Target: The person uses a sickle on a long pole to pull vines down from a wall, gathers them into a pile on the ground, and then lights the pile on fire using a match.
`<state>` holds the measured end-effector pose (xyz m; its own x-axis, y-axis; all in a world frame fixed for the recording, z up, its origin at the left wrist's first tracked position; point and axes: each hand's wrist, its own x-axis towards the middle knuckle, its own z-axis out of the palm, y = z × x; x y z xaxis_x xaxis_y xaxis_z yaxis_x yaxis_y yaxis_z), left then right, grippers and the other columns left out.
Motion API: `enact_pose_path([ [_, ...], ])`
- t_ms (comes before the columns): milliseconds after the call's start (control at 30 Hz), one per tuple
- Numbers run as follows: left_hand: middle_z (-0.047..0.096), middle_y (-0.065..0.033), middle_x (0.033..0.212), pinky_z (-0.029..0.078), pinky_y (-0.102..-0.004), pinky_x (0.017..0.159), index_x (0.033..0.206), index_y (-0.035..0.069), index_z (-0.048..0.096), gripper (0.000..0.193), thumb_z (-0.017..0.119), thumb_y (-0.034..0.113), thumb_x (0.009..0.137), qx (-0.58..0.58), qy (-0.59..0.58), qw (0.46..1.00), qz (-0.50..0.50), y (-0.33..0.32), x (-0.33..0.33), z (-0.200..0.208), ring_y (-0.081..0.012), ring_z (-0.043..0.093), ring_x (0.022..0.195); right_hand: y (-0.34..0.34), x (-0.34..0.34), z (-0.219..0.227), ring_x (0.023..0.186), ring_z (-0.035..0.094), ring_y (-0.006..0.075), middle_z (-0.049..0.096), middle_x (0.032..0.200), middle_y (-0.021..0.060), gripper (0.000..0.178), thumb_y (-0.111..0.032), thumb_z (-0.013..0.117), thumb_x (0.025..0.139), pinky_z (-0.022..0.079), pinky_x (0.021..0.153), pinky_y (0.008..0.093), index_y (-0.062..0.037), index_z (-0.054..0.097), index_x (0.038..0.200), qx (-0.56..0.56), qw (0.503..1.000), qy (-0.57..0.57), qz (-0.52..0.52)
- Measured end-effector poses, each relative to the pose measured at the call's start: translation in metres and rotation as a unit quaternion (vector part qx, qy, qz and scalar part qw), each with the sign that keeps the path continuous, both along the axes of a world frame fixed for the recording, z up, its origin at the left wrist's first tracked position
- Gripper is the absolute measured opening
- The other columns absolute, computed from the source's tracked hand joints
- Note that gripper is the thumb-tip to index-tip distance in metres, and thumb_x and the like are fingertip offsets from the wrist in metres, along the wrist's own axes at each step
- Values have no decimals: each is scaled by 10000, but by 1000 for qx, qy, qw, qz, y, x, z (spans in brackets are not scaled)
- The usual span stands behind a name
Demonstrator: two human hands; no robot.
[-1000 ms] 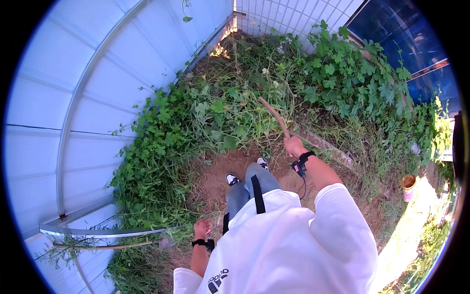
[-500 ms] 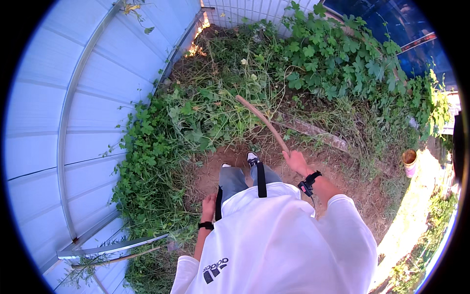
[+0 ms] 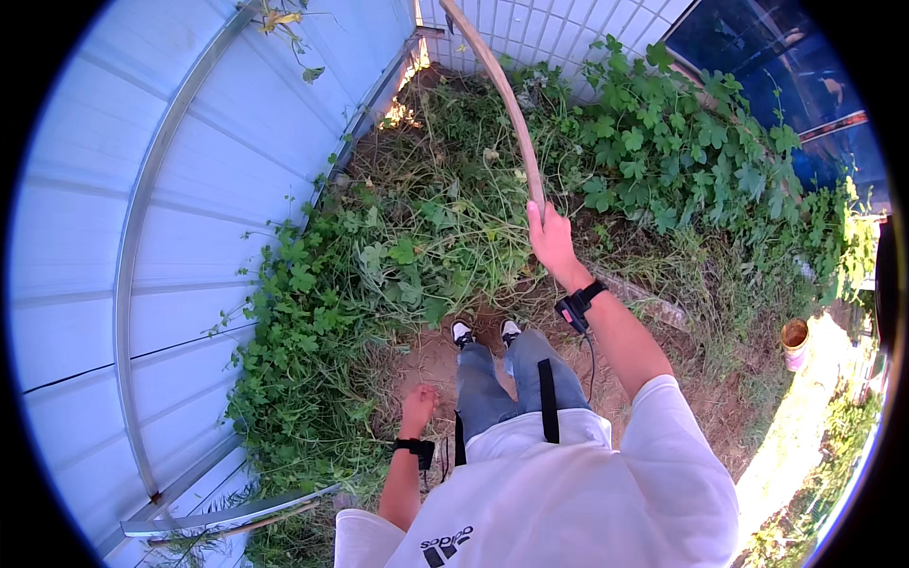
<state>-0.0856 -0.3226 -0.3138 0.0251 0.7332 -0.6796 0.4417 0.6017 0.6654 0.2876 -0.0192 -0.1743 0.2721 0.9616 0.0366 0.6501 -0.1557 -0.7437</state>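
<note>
My right hand (image 3: 552, 241) is closed around the lower end of a long, curved wooden handle (image 3: 507, 95), raised ahead of me. Its far end reaches the top of the picture, where a small dark part shows beside the wood; what that part is I cannot make out. Beneath the handle lies a heap of cut and tangled green vines (image 3: 445, 222). Low by my left thigh, my left hand (image 3: 418, 407) is curled closed with nothing visible in it. Both wrists carry black bands with small devices.
A white metal panel wall (image 3: 208, 246) runs along the left, meeting a tiled wall (image 3: 530, 38) at the back. Leafy vines (image 3: 682, 142) climb at the back right. A plank (image 3: 644, 298) lies on the soil, and a bucket (image 3: 795, 346) stands farther right.
My right hand has lifted forward and upward, swinging the wooden handle up toward the back wall. My left hand has come slightly forward and away from my leg.
</note>
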Motion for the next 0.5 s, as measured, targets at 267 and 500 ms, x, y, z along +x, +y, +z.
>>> enact_pose_path([
  [267, 638, -82, 768, 431, -242, 444, 930, 22, 605, 207, 508, 204, 918, -227, -43, 895, 383, -95, -13, 19, -140, 568, 561, 187, -45, -40, 569, 586, 451, 576, 611, 255, 354, -340, 526, 963, 474, 499, 512, 7, 496, 897, 58, 987, -58, 140],
  [500, 681, -109, 1007, 539, -338, 649, 1122, 26, 616, 346, 547, 323, 958, -290, 11, 903, 316, -163, 40, 25, -201, 654, 814, 235, 42, -218, 832, 683, 342, 688, 894, 173, 364, -394, 521, 941, 567, 727, 441, -39, 590, 984, -221, 935, -237, 144],
])
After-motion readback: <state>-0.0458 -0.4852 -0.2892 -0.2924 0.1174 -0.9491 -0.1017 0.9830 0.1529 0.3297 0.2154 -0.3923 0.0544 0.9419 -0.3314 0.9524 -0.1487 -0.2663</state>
